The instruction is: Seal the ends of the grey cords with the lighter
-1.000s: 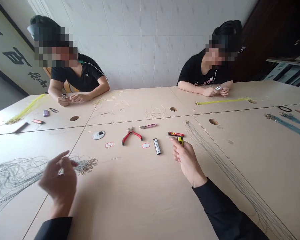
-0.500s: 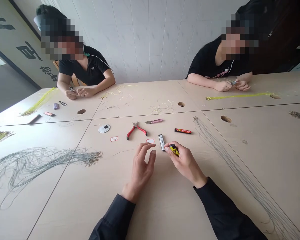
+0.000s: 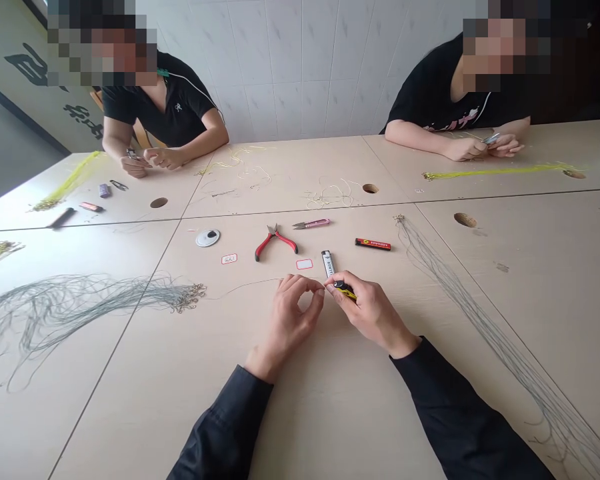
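Note:
My left hand pinches thumb and forefinger together at a thin grey cord, which trails left across the table. Close beside it, my right hand is closed around a yellow and black lighter; its fingertips meet the left ones near the cord's end, which is too small to make out. Just beyond lies a white lighter, partly covered by the right hand. Farther off are red-handled pliers, pink thread snips and a red lighter.
Grey cord bundles with metal clasps lie to the left and right. A round silver disc and small red-framed labels sit ahead. Two people in black shirts work across the table, near yellow cords and table holes.
My left hand, formerly with fingers apart, has closed into a pinch on the cord. Both hands have come together, the lighter still in the right. The view has tilted slightly downward.

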